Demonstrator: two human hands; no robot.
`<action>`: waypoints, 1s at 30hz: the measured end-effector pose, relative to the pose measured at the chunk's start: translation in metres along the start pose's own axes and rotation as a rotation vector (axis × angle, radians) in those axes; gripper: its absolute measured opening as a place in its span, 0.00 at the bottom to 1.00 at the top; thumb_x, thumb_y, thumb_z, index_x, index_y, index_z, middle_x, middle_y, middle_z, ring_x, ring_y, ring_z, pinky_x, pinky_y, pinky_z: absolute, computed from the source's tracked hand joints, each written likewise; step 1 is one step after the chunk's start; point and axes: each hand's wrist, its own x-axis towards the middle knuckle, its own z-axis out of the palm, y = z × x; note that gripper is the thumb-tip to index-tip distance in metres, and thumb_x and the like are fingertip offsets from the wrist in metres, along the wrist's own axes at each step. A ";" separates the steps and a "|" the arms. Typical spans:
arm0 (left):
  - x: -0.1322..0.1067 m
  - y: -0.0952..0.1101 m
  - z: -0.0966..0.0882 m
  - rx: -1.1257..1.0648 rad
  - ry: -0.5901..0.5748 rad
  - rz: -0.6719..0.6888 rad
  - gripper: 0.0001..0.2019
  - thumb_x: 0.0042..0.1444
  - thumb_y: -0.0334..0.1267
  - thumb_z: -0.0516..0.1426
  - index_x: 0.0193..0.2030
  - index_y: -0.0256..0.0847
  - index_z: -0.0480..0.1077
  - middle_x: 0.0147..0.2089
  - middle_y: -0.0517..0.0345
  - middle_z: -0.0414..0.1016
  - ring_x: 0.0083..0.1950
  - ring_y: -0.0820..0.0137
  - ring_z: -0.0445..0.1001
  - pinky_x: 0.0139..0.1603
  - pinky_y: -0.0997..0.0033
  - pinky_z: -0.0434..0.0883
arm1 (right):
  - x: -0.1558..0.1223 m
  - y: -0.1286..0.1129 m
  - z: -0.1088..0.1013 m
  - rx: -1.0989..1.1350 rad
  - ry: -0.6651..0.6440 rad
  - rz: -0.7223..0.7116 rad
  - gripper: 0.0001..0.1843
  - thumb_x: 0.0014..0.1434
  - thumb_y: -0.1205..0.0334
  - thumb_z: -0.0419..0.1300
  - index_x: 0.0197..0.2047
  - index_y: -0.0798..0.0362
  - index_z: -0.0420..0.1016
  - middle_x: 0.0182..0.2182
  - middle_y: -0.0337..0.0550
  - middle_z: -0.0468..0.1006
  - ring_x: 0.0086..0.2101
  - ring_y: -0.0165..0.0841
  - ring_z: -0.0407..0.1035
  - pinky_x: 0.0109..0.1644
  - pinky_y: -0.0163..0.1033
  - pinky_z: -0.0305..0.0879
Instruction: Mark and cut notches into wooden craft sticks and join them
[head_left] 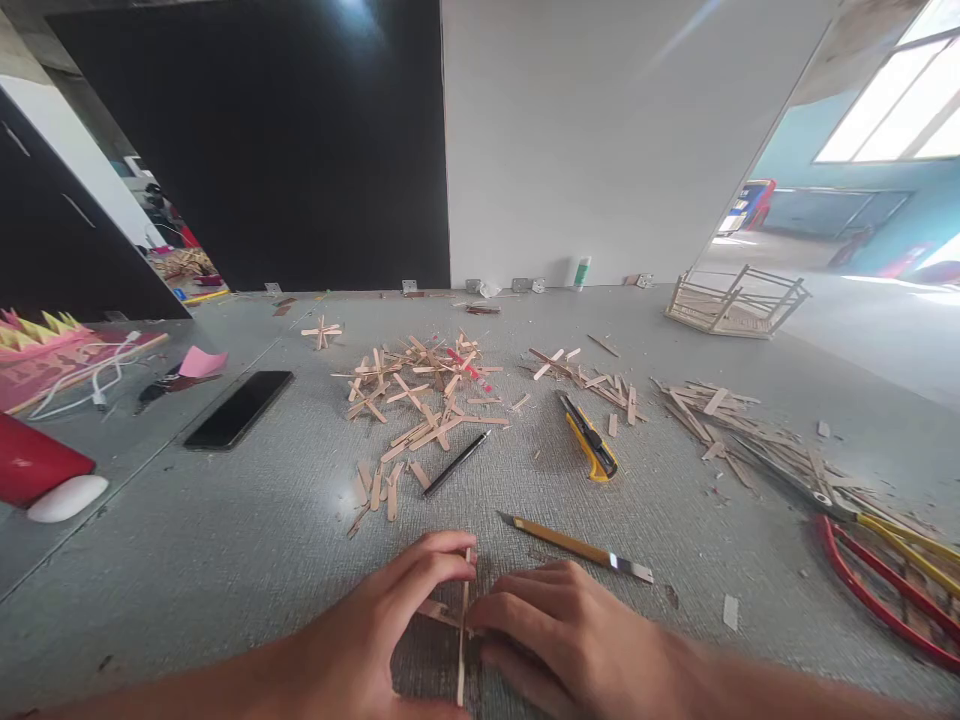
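Note:
A thin wooden craft stick (pixel 463 650) stands on its edge near the front of the table. My left hand (pixel 375 610) grips it lengthwise, with fingertips at the far end and the thumb toward the near end. Another short stick piece (pixel 437 611) meets it from the left, inside the arch of that hand. My right hand (pixel 559 625) is closed beside the stick, its fingertips touching the stick's right side; whatever lies under those fingers is hidden. Just beyond the right hand lies a craft knife (pixel 574 545) with a tan handle.
Loose and crossed craft sticks (pixel 420 385) are scattered mid-table, near a black pen (pixel 456 463) and a yellow utility knife (pixel 589 437). At right are stick scraps (pixel 712 420), red-and-yellow-handled shears (pixel 855 520) and a stick frame (pixel 735 303). A phone (pixel 238 410) and red cylinder (pixel 41 462) lie left.

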 end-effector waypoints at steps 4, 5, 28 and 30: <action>0.001 -0.003 -0.001 0.003 0.009 0.008 0.41 0.50 0.52 0.73 0.68 0.51 0.65 0.77 0.46 0.57 0.74 0.44 0.62 0.71 0.44 0.66 | -0.001 0.000 0.000 -0.003 -0.001 0.007 0.09 0.77 0.64 0.49 0.51 0.54 0.70 0.32 0.42 0.80 0.28 0.33 0.74 0.32 0.38 0.68; 0.001 -0.002 -0.001 0.006 0.007 0.009 0.40 0.50 0.52 0.73 0.68 0.51 0.65 0.77 0.46 0.57 0.74 0.44 0.62 0.71 0.44 0.65 | -0.001 0.000 0.001 -0.001 -0.002 0.010 0.09 0.77 0.64 0.50 0.51 0.54 0.70 0.32 0.41 0.80 0.28 0.33 0.73 0.31 0.38 0.67; -0.001 0.003 0.000 -0.024 0.062 -0.035 0.36 0.54 0.46 0.72 0.67 0.51 0.63 0.77 0.50 0.55 0.75 0.48 0.61 0.70 0.50 0.69 | -0.007 0.002 0.006 -0.067 0.048 0.093 0.10 0.73 0.70 0.50 0.54 0.55 0.68 0.32 0.41 0.78 0.27 0.31 0.70 0.32 0.37 0.63; -0.002 0.003 0.000 -0.011 0.076 -0.048 0.36 0.54 0.46 0.72 0.67 0.51 0.64 0.77 0.50 0.56 0.75 0.48 0.62 0.71 0.50 0.68 | -0.007 0.001 0.006 -0.068 0.050 0.096 0.10 0.73 0.71 0.50 0.54 0.55 0.68 0.32 0.41 0.78 0.27 0.31 0.70 0.32 0.37 0.63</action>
